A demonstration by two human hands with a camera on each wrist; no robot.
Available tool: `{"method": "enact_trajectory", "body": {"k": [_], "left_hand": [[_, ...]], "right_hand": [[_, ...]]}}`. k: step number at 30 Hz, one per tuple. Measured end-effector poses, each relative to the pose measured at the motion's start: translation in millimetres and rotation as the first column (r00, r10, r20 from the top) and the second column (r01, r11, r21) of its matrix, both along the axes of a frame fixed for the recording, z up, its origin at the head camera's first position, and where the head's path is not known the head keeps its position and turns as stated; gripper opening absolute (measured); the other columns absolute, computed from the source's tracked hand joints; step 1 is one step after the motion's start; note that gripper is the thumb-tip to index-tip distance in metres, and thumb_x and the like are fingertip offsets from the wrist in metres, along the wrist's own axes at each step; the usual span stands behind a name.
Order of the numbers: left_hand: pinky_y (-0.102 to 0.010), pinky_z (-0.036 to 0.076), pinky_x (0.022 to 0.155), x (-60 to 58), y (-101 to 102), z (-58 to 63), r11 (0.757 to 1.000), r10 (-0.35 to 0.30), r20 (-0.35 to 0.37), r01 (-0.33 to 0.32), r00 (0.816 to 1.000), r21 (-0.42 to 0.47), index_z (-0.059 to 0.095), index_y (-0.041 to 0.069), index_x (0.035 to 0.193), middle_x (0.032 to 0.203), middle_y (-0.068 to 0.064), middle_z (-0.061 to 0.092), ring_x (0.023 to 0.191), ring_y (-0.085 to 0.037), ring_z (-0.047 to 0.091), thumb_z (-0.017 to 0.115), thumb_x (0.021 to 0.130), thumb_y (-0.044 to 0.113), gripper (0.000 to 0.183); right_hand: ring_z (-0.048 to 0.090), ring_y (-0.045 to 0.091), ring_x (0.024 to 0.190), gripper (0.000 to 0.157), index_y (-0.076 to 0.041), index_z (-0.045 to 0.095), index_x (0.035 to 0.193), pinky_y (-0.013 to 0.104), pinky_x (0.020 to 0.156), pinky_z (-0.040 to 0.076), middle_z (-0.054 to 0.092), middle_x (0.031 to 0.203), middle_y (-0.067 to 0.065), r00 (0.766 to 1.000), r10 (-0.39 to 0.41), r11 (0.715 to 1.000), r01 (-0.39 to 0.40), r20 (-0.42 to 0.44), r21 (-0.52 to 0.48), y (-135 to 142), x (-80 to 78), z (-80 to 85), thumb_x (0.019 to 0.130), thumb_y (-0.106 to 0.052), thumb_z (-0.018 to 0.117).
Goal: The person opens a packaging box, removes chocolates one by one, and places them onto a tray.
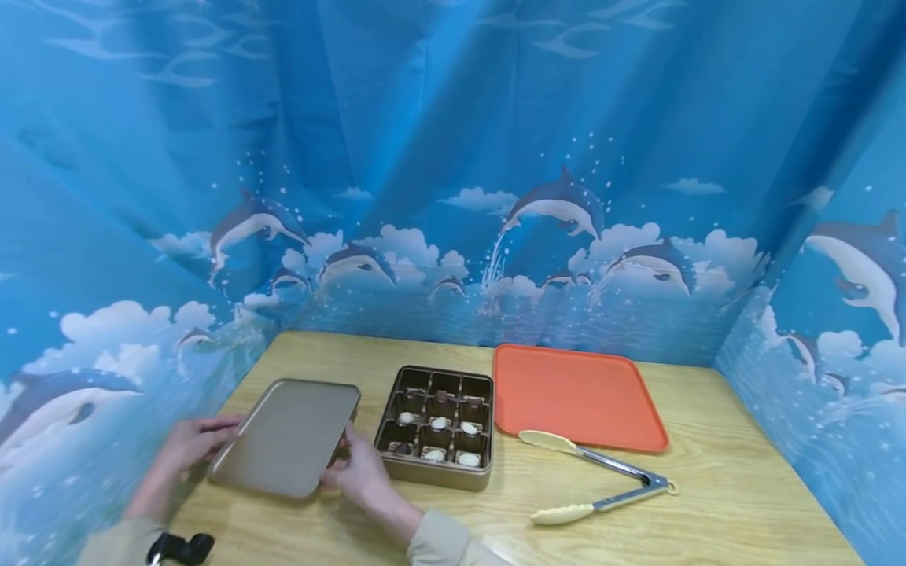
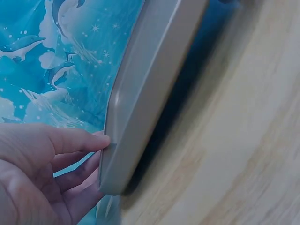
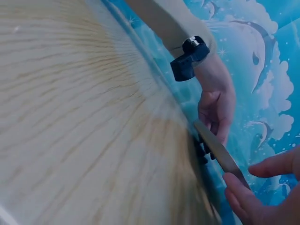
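Observation:
A bronze-brown rectangular lid point(image 1: 286, 436) with rounded corners lies flat side up at the table's left, between both hands. My left hand point(image 1: 194, 446) holds its left edge; in the left wrist view its fingertips grip the rim near a corner. On the lid's right edge, my right hand point(image 1: 364, 470) holds on with thumb and fingers, some of them hidden. A dark shadow runs under the lid's rim point(image 2: 140, 108) in the left wrist view. Just right of the right hand stands a bronze box point(image 1: 440, 472) with several compartments, some holding white pieces, others dark ones.
An orange tray point(image 1: 576, 397) lies at the back right, near the box. In front of it, spread tongs point(image 1: 623, 468) with cream tips rest on the wooden table point(image 1: 743, 472). A blue dolphin-print curtain point(image 1: 439, 157) surrounds the table's back and sides.

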State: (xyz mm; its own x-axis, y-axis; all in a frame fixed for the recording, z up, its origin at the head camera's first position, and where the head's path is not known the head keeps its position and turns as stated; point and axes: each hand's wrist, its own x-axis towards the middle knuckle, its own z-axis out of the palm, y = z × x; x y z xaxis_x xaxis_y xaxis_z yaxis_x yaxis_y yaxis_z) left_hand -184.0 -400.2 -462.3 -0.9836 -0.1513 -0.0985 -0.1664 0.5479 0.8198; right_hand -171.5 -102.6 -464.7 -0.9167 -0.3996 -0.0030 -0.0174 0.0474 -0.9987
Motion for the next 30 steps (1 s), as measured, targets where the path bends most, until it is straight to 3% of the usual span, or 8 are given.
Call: {"method": "enact_trajectory", "body": {"k": [3,8,12,14,18,21,26,30], "left_hand": [[-0.021,0.056,0.066,-1.4,0,-0.8,0.998,0.009,-0.013,-0.009,1.000,-0.057,0.062,-0.015,0.122,0.107,-0.026,0.073,0.075,0.000,0.062,0.066,0.096,0.011,0.036],[-0.021,0.051,0.066,-4.0,4,0.8,0.989,0.025,-0.015,-0.027,1.000,-0.148,0.067,-0.010,0.119,0.115,-0.029,0.070,0.084,-0.004,0.060,0.067,0.096,0.016,0.035],[-0.022,0.051,0.066,-7.1,7,-1.0,0.988,0.056,0.004,-0.054,0.998,-0.147,0.069,-0.007,0.119,0.116,-0.028,0.070,0.084,-0.005,0.060,0.066,0.096,0.018,0.034],[-0.022,0.051,0.066,-8.6,9,-1.1,0.988,0.067,0.009,-0.065,0.998,-0.140,0.069,-0.007,0.119,0.118,-0.029,0.069,0.087,-0.012,0.064,0.066,0.097,0.017,0.033],[-0.021,0.051,0.068,-9.9,15,-1.7,0.987,0.080,-0.009,-0.080,0.997,-0.142,0.070,-0.005,0.119,0.124,-0.030,0.066,0.105,-0.038,0.064,0.067,0.097,0.019,0.033],[-0.020,0.050,0.068,-9.8,22,-2.4,0.987,0.072,-0.031,-0.076,0.997,-0.143,0.070,-0.006,0.120,0.126,-0.031,0.064,0.107,-0.038,0.063,0.067,0.097,0.019,0.034],[-0.019,0.050,0.069,-11.3,29,-3.4,0.987,0.063,-0.048,-0.069,0.997,-0.146,0.068,-0.007,0.121,0.124,-0.031,0.065,0.100,-0.027,0.065,0.067,0.096,0.016,0.034],[-0.024,0.051,0.070,-12.9,32,-3.2,0.980,0.053,-0.068,-0.065,0.996,-0.188,0.068,-0.009,0.119,0.118,-0.029,0.069,0.104,-0.041,0.065,0.066,0.096,0.014,0.033]], "right_hand": [[0.069,0.021,0.067,0.071,0.008,0.046,0.144,0.026,0.067,0.061,0.068,0.105,0.009,1.000,0.019,0.999,-0.019,-0.004,0.033,1,1.6,-5.1,0.078,0.014,0.071],[0.058,0.007,0.067,0.072,0.013,0.043,0.145,0.019,0.061,0.051,0.072,0.104,0.012,0.999,-0.010,0.996,0.007,0.034,0.090,4,5.0,-8.1,0.079,0.006,0.072],[0.069,0.017,0.088,0.059,0.016,0.051,0.136,0.025,0.078,0.058,0.071,0.115,0.021,1.000,-0.002,0.996,-0.001,0.031,0.084,6,7.9,-6.1,0.082,0.004,0.070],[0.069,0.026,0.104,0.053,0.013,0.055,0.134,0.033,0.092,0.058,0.067,0.127,0.021,0.999,0.026,0.997,-0.027,0.021,0.077,8,10.3,-3.8,0.084,0.003,0.069],[0.053,0.039,0.132,0.059,0.010,0.051,0.140,0.049,0.114,0.041,0.056,0.142,0.023,0.998,0.063,0.992,-0.065,0.020,0.112,13,16.1,0.2,0.086,-0.001,0.070],[0.040,0.044,0.142,0.068,0.011,0.045,0.145,0.055,0.120,0.029,0.039,0.156,0.026,0.999,0.052,0.978,-0.053,0.011,0.202,17,20.0,1.3,0.086,-0.008,0.074],[0.035,0.044,0.145,0.073,0.002,0.043,0.151,0.056,0.119,0.029,0.030,0.162,0.023,0.993,0.093,0.934,-0.059,-0.079,0.353,25,21.3,3.7,0.088,-0.019,0.075],[0.043,0.033,0.143,0.067,-0.006,0.047,0.150,0.047,0.118,0.036,0.038,0.160,0.014,0.970,0.142,0.913,-0.051,-0.198,0.405,31,18.2,7.8,0.091,-0.022,0.073]]}}
